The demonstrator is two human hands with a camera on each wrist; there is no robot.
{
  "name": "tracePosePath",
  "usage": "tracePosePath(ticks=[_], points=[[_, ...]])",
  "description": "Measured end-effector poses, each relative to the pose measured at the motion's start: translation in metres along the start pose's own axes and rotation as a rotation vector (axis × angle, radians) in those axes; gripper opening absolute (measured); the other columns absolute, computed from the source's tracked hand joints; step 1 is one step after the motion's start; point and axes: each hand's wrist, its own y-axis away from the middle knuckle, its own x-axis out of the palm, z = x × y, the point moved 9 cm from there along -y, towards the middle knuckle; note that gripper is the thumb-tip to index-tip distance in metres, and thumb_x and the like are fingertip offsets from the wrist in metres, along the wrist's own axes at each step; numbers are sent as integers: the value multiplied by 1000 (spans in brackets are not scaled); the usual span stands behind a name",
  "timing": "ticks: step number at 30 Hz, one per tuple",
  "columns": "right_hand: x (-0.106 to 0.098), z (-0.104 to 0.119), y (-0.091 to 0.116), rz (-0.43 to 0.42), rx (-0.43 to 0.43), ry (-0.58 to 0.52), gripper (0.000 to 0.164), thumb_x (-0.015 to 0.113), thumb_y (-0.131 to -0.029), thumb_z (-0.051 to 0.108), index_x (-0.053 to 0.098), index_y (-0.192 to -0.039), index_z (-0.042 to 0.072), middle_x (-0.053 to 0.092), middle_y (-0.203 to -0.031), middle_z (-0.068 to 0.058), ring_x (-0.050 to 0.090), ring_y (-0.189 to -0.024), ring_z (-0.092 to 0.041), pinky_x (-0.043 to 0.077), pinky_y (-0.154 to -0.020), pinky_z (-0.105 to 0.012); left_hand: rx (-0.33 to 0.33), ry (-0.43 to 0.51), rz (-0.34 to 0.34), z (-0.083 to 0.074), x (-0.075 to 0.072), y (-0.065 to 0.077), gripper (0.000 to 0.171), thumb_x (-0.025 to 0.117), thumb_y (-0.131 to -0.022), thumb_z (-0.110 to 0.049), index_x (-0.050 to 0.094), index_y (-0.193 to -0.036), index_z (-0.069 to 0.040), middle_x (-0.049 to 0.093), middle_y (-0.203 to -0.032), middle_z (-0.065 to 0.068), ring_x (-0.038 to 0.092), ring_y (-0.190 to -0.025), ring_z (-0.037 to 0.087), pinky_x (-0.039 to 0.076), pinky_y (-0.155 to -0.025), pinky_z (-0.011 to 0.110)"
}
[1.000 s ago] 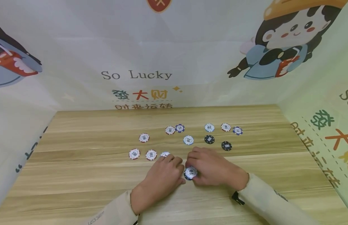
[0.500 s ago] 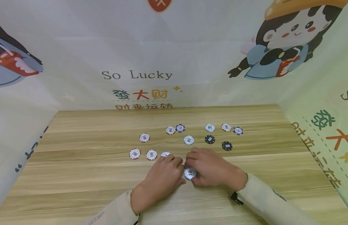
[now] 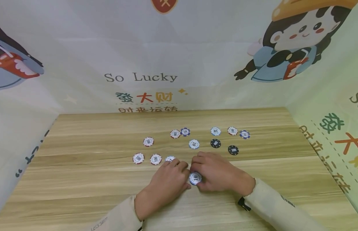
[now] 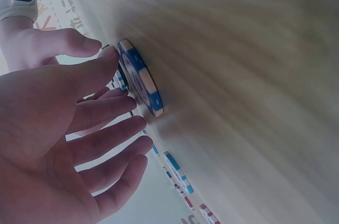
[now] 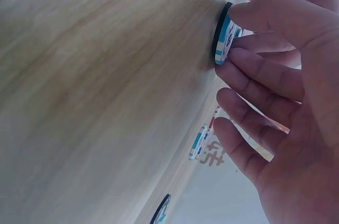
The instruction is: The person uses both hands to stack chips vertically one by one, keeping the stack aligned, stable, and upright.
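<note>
Blue-and-white edge stripes mark the small stack of chips (image 3: pixel 195 178) we have between our two hands, its top face white with a "10" printed in the middle and a dark chip showing at the bottom of the pile in the right wrist view. It lies flat on the wooden table (image 3: pixel 80 179), face up, near the front and about the middle, so it has no long axis to speak of; the round faces look straight up. Our right hand (image 3: pixel 217 173) closes narrowly around the stack, thumb on one side and fingertips on the other, pinching its rim. Our left hand (image 3: pixel 167 184) rests beside it with fingers loosely bent, thumb tip touching the stack's edge from the left, gripping nothing. Behind our knuckles other chips lie scattered singly: red-and-white ones (image 3: pixel 138 158) to the left, two black "100" chips (image 3: pixel 233 149) to the right, well apart from the stack.
</note>
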Motion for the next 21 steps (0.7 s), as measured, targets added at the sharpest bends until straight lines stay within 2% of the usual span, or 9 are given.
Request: tracePosePath(ticks=[6, 14, 21], points=[[-5, -6, 9, -16, 31, -18, 31, 86, -82, 26, 78, -108, 11, 70, -106, 3, 63, -100, -17, 57, -89, -32, 13, -2, -7, -2, 1, -2, 43, 82, -97, -49, 81, -113, -10, 75, -120, 5, 68, -109, 25, 60, -89, 40], [-10, -22, 24, 8, 118, -14, 36, 84, -88, 28, 78, -117, 8, 73, -118, -1, 63, -111, -21, 56, -100, -42, 18, -13, -16, -3, 2, -2, 42, 82, -97, -50, 82, -113, -11, 75, -122, 6, 69, -109, 26, 61, -87, 41], [-16, -38, 34, -32, 142, 19, 32, 84, -88, 24, 78, -116, 8, 74, -118, -3, 66, -113, -25, 57, -101, -44, 22, -14, -19, -4, 2, -3, 43, 81, -97, -51, 82, -115, -11, 76, -123, 6, 69, -109, 25, 61, -88, 41]])
